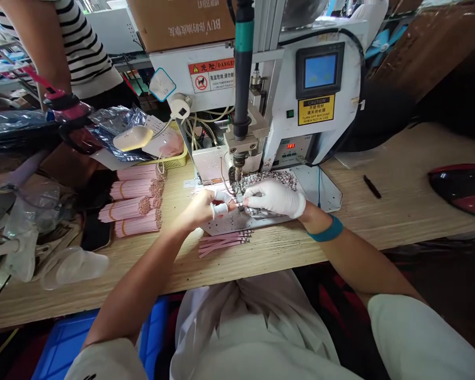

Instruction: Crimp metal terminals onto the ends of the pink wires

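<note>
My left hand (210, 207), with white covers on two fingers, is pinched just beneath the tip of the soldering machine (238, 166). From the other side my right hand (276, 199), in a white glove, also pinches at that spot. What lies between the fingertips is too small to make out. Beside and behind my right hand, a heap of small dark and white parts (287, 180) covers part of the machine's metal base plate (320, 191). In front of the plate lie several loose pink wires (217, 243) with small ends.
Bundles of pink wires (132, 190) are stacked left of the machine. A clear plastic cup (83, 265) lies further left, near a yellow basket (176, 160). A black pen (372, 187) rests on the right of the table (285, 252). Another person (79, 47) stands behind, at left.
</note>
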The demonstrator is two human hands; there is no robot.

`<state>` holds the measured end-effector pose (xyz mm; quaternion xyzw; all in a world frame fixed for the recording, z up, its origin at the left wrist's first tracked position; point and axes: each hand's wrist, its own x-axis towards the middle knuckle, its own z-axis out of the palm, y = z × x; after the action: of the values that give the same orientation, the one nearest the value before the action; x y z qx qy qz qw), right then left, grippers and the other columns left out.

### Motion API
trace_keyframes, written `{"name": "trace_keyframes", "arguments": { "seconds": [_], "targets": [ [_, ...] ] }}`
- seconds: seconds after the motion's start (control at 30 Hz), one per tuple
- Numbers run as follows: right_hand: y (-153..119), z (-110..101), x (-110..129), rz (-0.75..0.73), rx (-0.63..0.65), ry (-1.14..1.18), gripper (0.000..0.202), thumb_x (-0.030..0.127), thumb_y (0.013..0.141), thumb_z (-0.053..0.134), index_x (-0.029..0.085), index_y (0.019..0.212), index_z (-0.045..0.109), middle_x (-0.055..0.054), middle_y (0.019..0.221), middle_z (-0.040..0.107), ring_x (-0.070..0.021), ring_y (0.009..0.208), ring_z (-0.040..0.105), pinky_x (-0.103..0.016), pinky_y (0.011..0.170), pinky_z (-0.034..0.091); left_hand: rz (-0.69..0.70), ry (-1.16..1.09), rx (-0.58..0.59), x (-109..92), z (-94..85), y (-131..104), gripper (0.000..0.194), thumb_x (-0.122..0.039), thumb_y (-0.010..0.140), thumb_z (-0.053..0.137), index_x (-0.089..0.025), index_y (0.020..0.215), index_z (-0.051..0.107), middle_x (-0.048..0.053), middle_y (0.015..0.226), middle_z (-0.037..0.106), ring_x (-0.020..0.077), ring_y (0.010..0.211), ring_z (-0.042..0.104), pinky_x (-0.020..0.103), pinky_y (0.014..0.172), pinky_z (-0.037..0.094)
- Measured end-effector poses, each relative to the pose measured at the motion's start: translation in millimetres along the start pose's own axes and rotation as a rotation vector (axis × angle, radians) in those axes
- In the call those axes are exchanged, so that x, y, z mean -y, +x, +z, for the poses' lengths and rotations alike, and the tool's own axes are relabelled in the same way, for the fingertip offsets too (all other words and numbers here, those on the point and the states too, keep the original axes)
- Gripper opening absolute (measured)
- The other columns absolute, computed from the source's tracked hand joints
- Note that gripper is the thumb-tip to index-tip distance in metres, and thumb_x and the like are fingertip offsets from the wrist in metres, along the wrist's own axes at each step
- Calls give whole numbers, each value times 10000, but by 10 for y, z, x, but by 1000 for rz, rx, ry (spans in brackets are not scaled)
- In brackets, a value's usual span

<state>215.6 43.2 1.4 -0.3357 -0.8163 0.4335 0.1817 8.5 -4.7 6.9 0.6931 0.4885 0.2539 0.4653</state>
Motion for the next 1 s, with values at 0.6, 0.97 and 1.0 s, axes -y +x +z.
{"name": "trace_keyframes", "arguments": {
  "seconds": [0.6,0.97,1.0],
  "targets": [
    [-116,-344,-230,43,130,-330,176,299,796,590,185,767,722,3,661,668,-144,620,582,-248,587,383,-77,842,171,2,246,-225,134,-184,662,589,-187,767,672,66,711,631,169,564,497,258,505,271],
    [-5,-121,-205,-22,-61,-370,93,234,754,635,187,754,715,-25,792,704,-191,771,622,-282,698,421,-35,880,-85,155,83,7,221,-240,817,497,-157,862,697,81,898,643,177,691,563,257,612,387],
    [-29,-155,-186,4,-77,-313,93,241,764,631,180,754,701,-30,765,696,-179,732,619,-275,667,429,-32,906,-68,159,112,16,245,-244,841,470,-151,878,694,87,924,639,177,705,571,256,623,392]
  ]
}}
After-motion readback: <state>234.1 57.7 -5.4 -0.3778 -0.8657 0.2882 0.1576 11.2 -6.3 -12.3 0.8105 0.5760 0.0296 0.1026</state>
